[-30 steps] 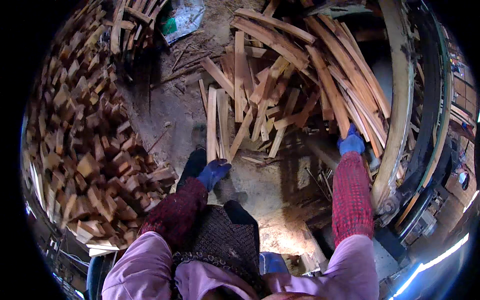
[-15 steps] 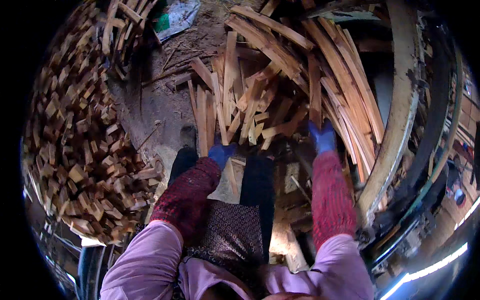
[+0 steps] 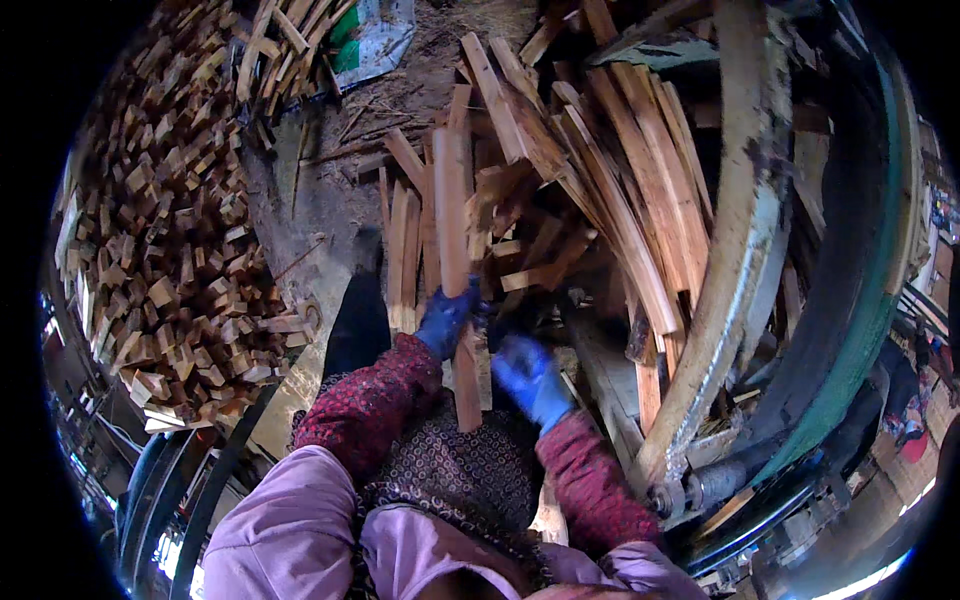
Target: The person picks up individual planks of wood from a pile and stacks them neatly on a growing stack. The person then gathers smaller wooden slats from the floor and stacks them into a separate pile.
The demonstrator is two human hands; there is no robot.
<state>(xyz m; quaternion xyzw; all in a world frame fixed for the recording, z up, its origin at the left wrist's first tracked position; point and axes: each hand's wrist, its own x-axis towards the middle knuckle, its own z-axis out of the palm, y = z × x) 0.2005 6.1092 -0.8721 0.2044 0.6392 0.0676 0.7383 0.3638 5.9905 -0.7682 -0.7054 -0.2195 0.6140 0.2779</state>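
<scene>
My left hand (image 3: 449,318), in a blue glove, is closed around a long wooden strip (image 3: 451,215). The strip stands nearly in line with my body; its lower end hangs over my patterned apron (image 3: 440,470). Just to the right of that end is my right hand (image 3: 530,378), also gloved in blue. Motion smears its fingers, and it appears apart from the strip. Beyond my hands lies a loose heap of wooden strips (image 3: 540,150), with longer pieces (image 3: 650,180) leaning to the right.
A large pile of short wood blocks (image 3: 180,250) fills the left side. At the right, a thick curved beam (image 3: 715,250) runs beside a dark belt with a green edge (image 3: 830,420). A white and green sack (image 3: 375,45) lies at the far side near more strips.
My right hand has come away from the strips at the right and moved in toward my left hand. A wooden strip is now in my left hand, over my lap.
</scene>
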